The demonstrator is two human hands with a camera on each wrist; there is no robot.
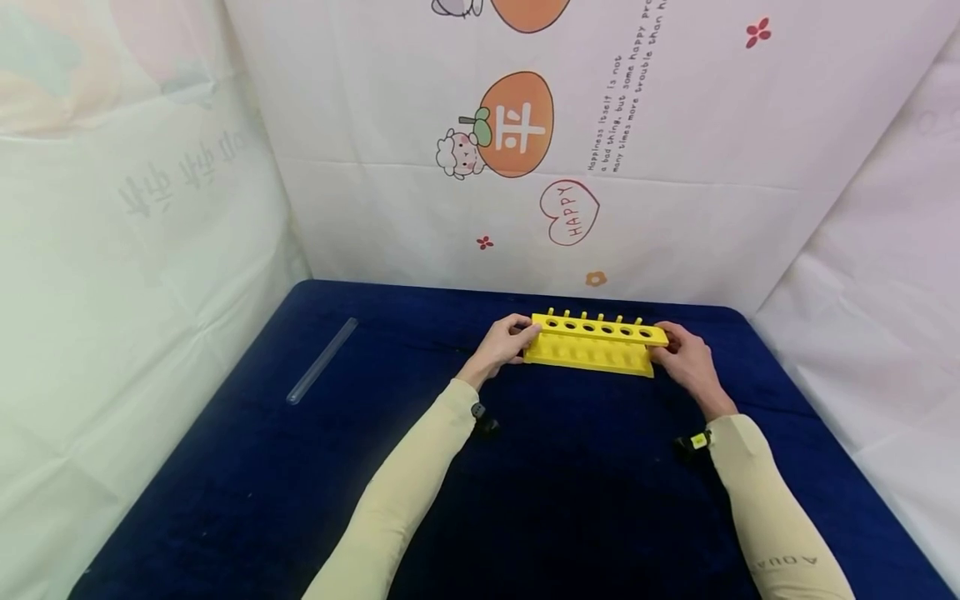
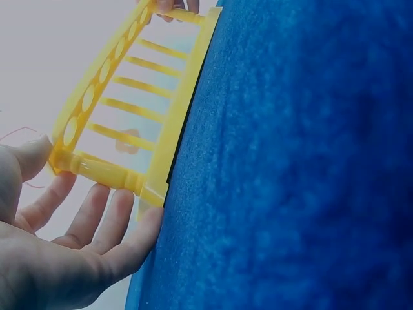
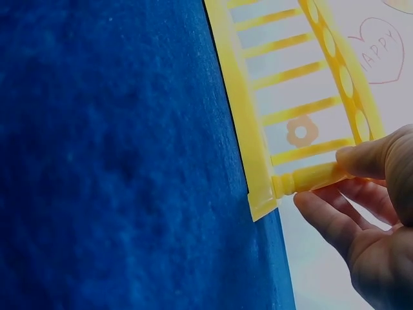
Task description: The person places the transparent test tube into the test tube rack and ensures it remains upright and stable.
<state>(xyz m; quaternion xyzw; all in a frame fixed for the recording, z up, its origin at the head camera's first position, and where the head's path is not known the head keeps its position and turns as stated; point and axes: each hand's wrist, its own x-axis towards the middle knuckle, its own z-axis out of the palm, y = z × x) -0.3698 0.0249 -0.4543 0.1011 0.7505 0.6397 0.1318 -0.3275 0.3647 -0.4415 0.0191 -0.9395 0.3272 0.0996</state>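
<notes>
A yellow test tube rack (image 1: 588,358) stands near the far side of the table, with a row of round holes along its top bar and several pegs behind. My left hand (image 1: 501,343) grips its left end. In the left wrist view, the thumb is at the top bar while the fingers lie along the end post (image 2: 103,172). At the opposite end my right hand (image 1: 688,360) holds the rack, its thumb and fingers pinching the other end post (image 3: 316,175). A clear test tube (image 1: 322,362) lies on the cloth, well to the left of both hands.
Dark blue cloth (image 1: 585,500) covers the table. Behind it hangs a white printed sheet (image 1: 390,208), and more white sheeting (image 1: 150,292) walls off the left and right sides. The rack's base (image 2: 181,123) sits right at the blue surface.
</notes>
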